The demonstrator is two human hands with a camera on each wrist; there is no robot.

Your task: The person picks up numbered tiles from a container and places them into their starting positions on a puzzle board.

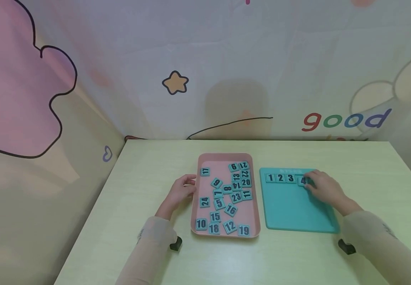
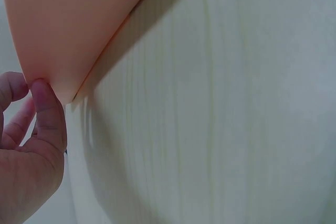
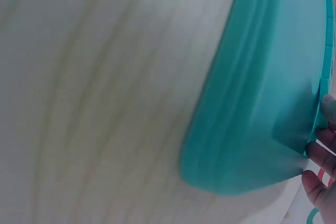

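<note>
A pink tray (image 1: 226, 158) holds many turquoise number tiles, among them 5, 16 and 23, scattered at various angles. My left hand (image 1: 181, 190) pinches the tray's left side, with the thumb against its outer wall in the left wrist view. To the right of the tray lies a turquoise board (image 1: 298, 213), where tiles 1 (image 1: 271, 178), 2 (image 1: 280, 178) and 3 (image 1: 290, 178) sit in a row along the top. My right hand (image 1: 324, 188) pinches the 4 tile (image 1: 302, 181) beside the 3, slightly tilted at the board in the right wrist view. Fingertips partly cover that tile.
The pale wooden table (image 1: 137, 170) ends at a printed cloth backdrop (image 1: 226, 59) behind the tray and board. A narrow gap separates tray and board. Small dark devices (image 1: 176, 243) show under both sleeves.
</note>
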